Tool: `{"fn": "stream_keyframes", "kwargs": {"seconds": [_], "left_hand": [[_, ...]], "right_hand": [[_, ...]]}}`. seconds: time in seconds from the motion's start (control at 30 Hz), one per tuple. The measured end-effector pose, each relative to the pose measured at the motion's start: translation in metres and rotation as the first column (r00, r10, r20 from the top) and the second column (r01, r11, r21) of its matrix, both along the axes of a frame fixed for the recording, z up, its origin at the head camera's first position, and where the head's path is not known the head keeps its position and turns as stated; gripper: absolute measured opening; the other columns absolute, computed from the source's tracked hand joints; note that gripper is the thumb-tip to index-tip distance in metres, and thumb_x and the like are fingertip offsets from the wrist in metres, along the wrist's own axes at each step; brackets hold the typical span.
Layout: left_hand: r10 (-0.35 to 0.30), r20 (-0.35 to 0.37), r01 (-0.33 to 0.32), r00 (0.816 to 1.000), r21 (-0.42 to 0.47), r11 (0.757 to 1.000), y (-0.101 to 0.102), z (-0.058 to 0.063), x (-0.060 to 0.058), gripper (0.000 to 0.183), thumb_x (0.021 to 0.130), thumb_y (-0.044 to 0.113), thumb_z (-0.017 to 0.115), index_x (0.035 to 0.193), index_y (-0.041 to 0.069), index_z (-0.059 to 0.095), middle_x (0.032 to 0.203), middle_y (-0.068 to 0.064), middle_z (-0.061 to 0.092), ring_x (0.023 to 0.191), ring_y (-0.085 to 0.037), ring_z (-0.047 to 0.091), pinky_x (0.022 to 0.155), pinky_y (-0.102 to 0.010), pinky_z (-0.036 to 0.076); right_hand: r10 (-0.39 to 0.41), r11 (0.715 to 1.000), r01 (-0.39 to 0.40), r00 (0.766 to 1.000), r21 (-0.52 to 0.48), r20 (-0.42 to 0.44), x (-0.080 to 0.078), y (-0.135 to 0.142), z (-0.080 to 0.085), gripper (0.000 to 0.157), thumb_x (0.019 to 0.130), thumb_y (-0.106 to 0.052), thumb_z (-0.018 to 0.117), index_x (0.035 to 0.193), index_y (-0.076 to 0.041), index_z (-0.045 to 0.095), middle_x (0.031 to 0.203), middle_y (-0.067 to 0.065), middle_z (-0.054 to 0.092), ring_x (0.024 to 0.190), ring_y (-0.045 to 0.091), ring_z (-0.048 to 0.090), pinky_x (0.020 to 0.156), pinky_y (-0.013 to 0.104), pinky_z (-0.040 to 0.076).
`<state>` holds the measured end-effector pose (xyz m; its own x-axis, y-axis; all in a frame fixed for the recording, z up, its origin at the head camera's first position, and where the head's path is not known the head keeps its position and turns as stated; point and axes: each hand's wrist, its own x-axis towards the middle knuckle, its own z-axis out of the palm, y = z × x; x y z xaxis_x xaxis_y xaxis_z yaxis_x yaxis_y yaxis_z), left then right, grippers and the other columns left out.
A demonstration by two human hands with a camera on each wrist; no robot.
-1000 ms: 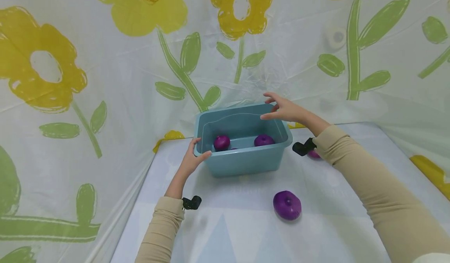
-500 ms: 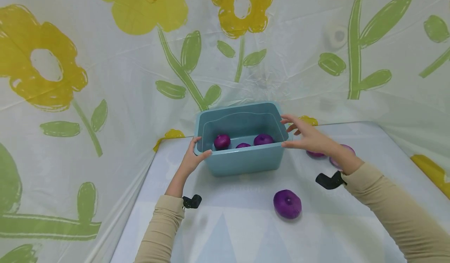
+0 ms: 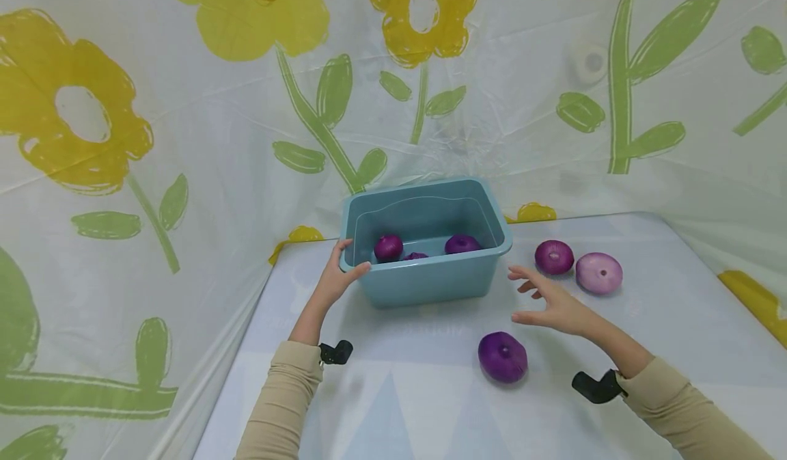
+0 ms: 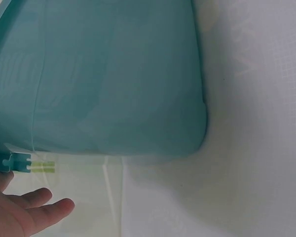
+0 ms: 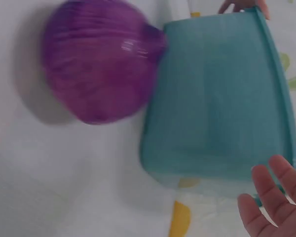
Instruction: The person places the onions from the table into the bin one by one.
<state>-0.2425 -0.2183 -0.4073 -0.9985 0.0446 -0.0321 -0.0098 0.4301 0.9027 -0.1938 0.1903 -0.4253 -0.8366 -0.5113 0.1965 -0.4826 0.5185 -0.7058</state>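
Note:
My left hand [image 3: 333, 283] holds the front left corner of a light-blue plastic bin [image 3: 430, 281], thumb at the front and a finger along the left rim. Three purple onions show inside: one on the left [image 3: 388, 247], one on the right [image 3: 462, 244] and a partly hidden one [image 3: 415, 256] between them. Over the table, right of the bin, my right hand [image 3: 556, 306] hangs with fingers spread and nothing in them. Below it and slightly left lies a dark purple onion [image 3: 503, 357], which looms large as an onion [image 5: 101, 61] in the right wrist view.
Beyond my right hand, a purple onion [image 3: 554, 257] and a paler pink onion [image 3: 599, 273] lie side by side on the white table [image 3: 430, 391]. A flower-printed curtain [image 3: 233, 118] hangs behind the table and along its left side.
My right hand has come from above the bin's right end down to the right and nearer. The two onions at the right are now uncovered. My left hand and the bin stay put.

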Motion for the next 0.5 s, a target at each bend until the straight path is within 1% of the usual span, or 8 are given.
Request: {"fn": "stream_keyframes", "kwargs": {"seconds": [0.03,0.07,0.17,0.27,0.33,0.5], "left_hand": [[-0.001,-0.001,0.001,1.0,-0.002,1.0,0.0,0.0,0.0,0.073,0.085,0.029,0.062,0.142,0.016,0.019,0.152,-0.014,0.01,0.137,-0.036,0.015,0.105,-0.058,0.023],[0.002,-0.005,-0.002,1.0,-0.003,1.0,-0.001,-0.004,-0.002,0.072,0.085,0.03,0.062,0.142,0.017,0.019,0.152,-0.013,0.011,0.137,-0.036,0.015,0.105,-0.057,0.023],[0.012,-0.014,-0.012,1.0,-0.006,1.0,-0.002,-0.007,-0.003,0.072,0.085,0.032,0.063,0.141,0.018,0.02,0.152,-0.012,0.012,0.137,-0.035,0.017,0.104,-0.057,0.025],[0.019,-0.016,-0.019,1.0,-0.009,1.0,-0.002,-0.007,-0.003,0.073,0.084,0.035,0.063,0.141,0.019,0.021,0.151,-0.012,0.014,0.137,-0.035,0.017,0.104,-0.057,0.025],[0.019,-0.016,-0.019,1.0,-0.014,1.0,-0.002,-0.007,-0.003,0.073,0.083,0.036,0.063,0.141,0.02,0.021,0.151,-0.011,0.014,0.137,-0.034,0.017,0.104,-0.057,0.025],[0.01,-0.023,-0.011,1.0,-0.01,1.0,-0.002,-0.006,-0.003,0.073,0.084,0.033,0.063,0.141,0.018,0.02,0.151,-0.013,0.013,0.136,-0.036,0.017,0.104,-0.057,0.025]], "right_hand": [[-0.004,1.0,0.004,1.0,0.003,0.008,0.002,0.0,-0.005,0.074,0.079,-0.023,0.071,0.138,-0.004,0.03,0.129,0.016,0.048,0.105,0.028,0.051,0.084,0.045,0.044],[-0.006,1.0,0.006,1.0,0.001,0.016,0.005,0.0,-0.011,0.075,0.078,-0.023,0.071,0.137,-0.003,0.031,0.128,0.016,0.048,0.105,0.029,0.051,0.084,0.046,0.043],[-0.001,1.0,0.001,0.999,-0.01,0.038,0.012,-0.002,-0.026,0.076,0.077,-0.025,0.072,0.137,0.0,0.031,0.13,0.018,0.045,0.109,0.034,0.047,0.085,0.05,0.042],[0.001,1.0,-0.001,0.999,-0.005,0.048,0.018,-0.005,-0.04,0.079,0.075,-0.029,0.074,0.135,0.001,0.033,0.131,0.02,0.042,0.112,0.038,0.042,0.086,0.054,0.039],[0.0,1.0,0.0,0.999,0.014,0.041,0.021,-0.006,-0.048,0.08,0.073,-0.031,0.075,0.135,0.001,0.034,0.132,0.02,0.042,0.113,0.038,0.04,0.086,0.054,0.038],[0.011,1.0,-0.012,0.999,0.016,0.03,0.028,-0.011,-0.064,0.081,0.069,-0.033,0.077,0.131,0.001,0.038,0.129,0.02,0.044,0.11,0.037,0.041,0.085,0.053,0.038]]}}
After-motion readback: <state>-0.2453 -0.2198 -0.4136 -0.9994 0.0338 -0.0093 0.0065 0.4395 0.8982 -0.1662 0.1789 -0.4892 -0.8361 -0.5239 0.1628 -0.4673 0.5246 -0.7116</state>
